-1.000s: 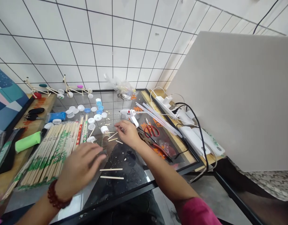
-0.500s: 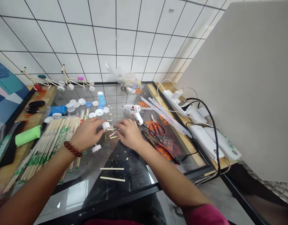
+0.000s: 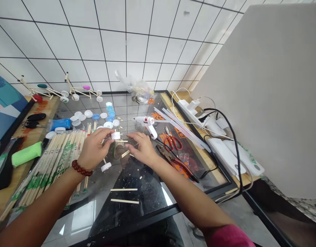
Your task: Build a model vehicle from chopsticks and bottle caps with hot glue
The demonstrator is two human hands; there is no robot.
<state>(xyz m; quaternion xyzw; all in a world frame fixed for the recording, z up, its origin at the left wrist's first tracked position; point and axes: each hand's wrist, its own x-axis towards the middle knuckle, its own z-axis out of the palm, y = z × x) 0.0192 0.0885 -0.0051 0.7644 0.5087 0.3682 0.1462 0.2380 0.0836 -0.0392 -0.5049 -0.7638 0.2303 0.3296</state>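
My left hand [image 3: 95, 147] holds a white bottle cap [image 3: 115, 135] by its rim, lifted slightly over the glass table [image 3: 147, 195]. A thin wooden stick juts from the cap toward my right hand [image 3: 141, 147], which hovers just right of it with fingers curled over a short wooden stick piece [image 3: 125, 153]. Whether the right hand grips that piece is unclear. Another white cap [image 3: 106, 166] on a stick lies under my left wrist. Two cut sticks [image 3: 124, 195] lie nearer to me on the glass.
Wrapped chopsticks [image 3: 52, 161] are piled at left. Loose white and blue caps [image 3: 101, 116] sit behind. A white glue gun [image 3: 147, 122], red scissors [image 3: 173, 140], pliers [image 3: 177, 161] and glue sticks [image 3: 181, 128] lie right. Power strips and cables [image 3: 219, 137] crowd the right edge.
My left hand came up from the chopstick pile to the white cap, took hold of it and lifted it a little. My right hand stayed near the short sticks.
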